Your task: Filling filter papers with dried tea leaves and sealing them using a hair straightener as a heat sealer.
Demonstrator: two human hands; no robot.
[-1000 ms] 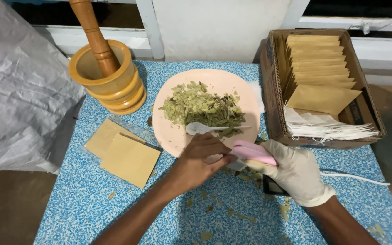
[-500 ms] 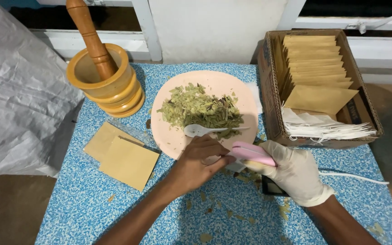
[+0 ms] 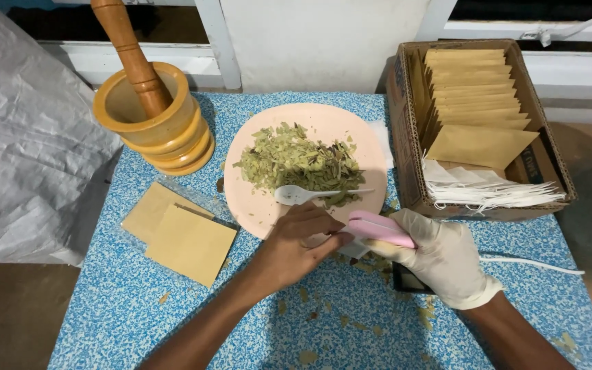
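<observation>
On the blue speckled counter [image 3: 138, 322], the bare left hand [image 3: 296, 250] and gloved right hand [image 3: 440, 257] meet at a pink handheld device [image 3: 380, 229] just below a pink plate [image 3: 371, 147] of dried leaves [image 3: 296, 161] with a white spoon [image 3: 303, 195]. A wooden mortar [image 3: 166, 137] holds a pestle [image 3: 128, 51]; a cardboard box [image 3: 405, 137] holds tan envelopes [image 3: 477, 144].

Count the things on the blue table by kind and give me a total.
Mortar with pestle: 1
Pink plate of dried leaves: 1
White spoon: 1
Pink sealer: 1
Cardboard box: 1
Loose tan envelopes: 2
Total: 7
</observation>
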